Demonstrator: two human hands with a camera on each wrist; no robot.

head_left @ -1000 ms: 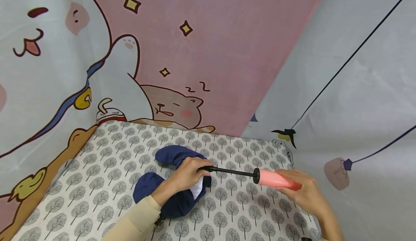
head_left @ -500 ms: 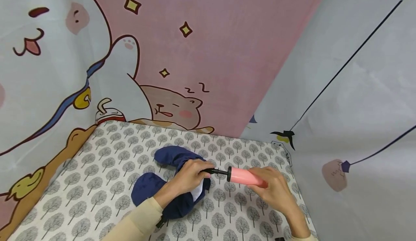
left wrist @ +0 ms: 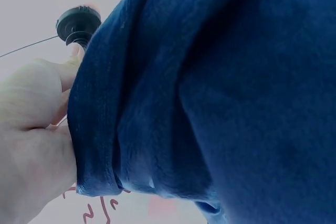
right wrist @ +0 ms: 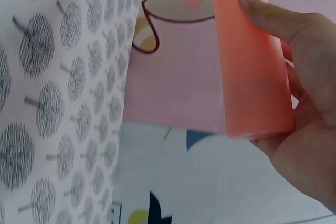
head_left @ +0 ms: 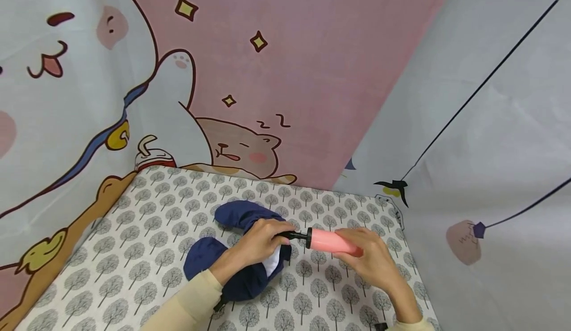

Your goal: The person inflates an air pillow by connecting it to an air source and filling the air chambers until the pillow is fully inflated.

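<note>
- Pulled leftward since a second ago, the pink barrel (head_left: 332,242) now sits near the left hand (head_left: 262,242), and the right hand (head_left: 368,256) has travelled with it; the black rod (head_left: 298,235), earlier long and exposed, shows only a short stretch.
- The barrel is a smooth, glossy salmon-pink cylinder with a black collar (head_left: 309,238) at its left end; the rod runs into it through that collar. It lies slightly tilted, right of centre in the lower half of the frame.
- Grip: the right hand grasps the barrel near its right end; the left pinches the rod's black end.
- Navy fabric (head_left: 243,284), curved and wrinkled, rests on the tree-print cloth (head_left: 156,256) below centre, partly behind the left hand. A white patch (head_left: 272,261) shows at its right side, and a black strap end (head_left: 218,305) pokes out at the bottom.
- The right wrist view alone shows the barrel's flat end, at right of centre, with the thumb laid along the side.
- The left wrist view is mostly filled by navy folds; the collar appears at upper left with a washed-out barrel beyond. Whether the left hand touches the fabric I cannot tell.
- Across the upper frame hangs a cartoon backdrop (head_left: 312,73).
</note>
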